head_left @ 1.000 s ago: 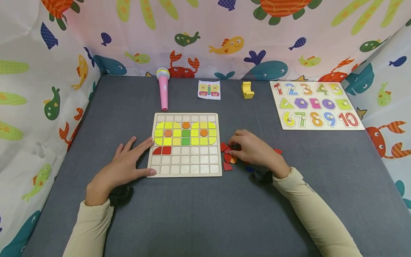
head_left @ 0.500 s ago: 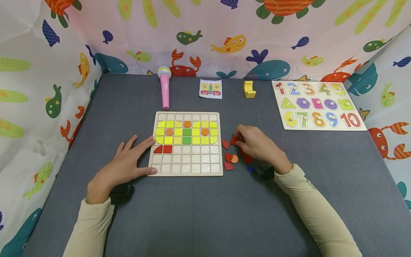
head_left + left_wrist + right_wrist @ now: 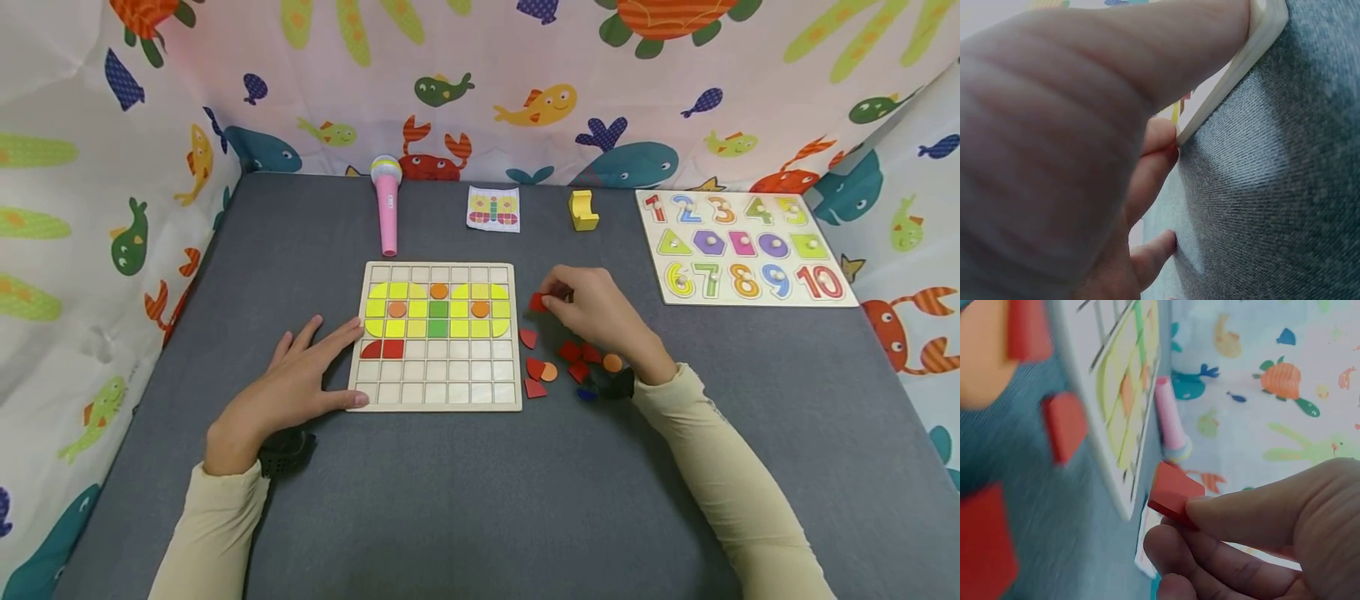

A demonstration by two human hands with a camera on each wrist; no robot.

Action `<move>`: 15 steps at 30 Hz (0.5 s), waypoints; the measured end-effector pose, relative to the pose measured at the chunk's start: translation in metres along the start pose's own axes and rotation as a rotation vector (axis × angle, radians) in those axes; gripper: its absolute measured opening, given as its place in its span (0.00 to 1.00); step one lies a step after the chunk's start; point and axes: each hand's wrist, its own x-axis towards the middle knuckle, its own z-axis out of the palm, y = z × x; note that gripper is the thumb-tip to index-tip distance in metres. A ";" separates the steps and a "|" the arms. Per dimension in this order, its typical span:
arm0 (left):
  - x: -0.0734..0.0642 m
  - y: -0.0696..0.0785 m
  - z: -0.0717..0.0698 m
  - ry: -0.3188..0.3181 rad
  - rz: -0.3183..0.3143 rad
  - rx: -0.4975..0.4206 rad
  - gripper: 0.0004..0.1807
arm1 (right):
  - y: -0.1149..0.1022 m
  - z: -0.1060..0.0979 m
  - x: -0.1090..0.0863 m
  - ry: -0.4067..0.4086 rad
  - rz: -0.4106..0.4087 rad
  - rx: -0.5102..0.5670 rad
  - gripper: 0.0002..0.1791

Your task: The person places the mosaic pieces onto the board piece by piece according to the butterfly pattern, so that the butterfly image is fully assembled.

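Observation:
My right hand [image 3: 596,308] pinches a small red tile [image 3: 1171,489] between thumb and fingers, above the cloth and right of the wooden grid board [image 3: 465,396]. My left hand [image 3: 288,387] lies along the board's left edge, fingers spread, its thumb [image 3: 1191,44] at the near left corner. On the board, yellow tiles [image 3: 412,327], green tiles [image 3: 437,319] and orange discs [image 3: 480,309] fill the upper rows in a winged pattern. Below them sit a rounded red tile [image 3: 371,350] and a square red tile [image 3: 392,349] at the left.
Loose red tiles [image 3: 578,372], orange discs [image 3: 612,362] and a blue piece [image 3: 587,394] lie right of the board. Behind stand a pink toy microphone [image 3: 387,212], a pattern card [image 3: 492,218], a yellow block [image 3: 582,211] and a number puzzle [image 3: 750,246].
My right hand has moved away from the loose pile, toward the back of the table, with a red tile in its fingers. The left hand stays at the board.

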 end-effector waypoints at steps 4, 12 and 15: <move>-0.001 0.000 0.000 0.001 -0.003 0.004 0.60 | -0.016 0.007 0.009 -0.008 -0.013 0.056 0.03; -0.001 0.002 0.001 0.003 -0.002 0.000 0.59 | -0.042 0.022 0.026 -0.044 -0.095 0.097 0.02; 0.000 0.001 0.000 0.003 -0.006 0.000 0.59 | -0.053 0.027 0.033 -0.049 -0.129 0.109 0.02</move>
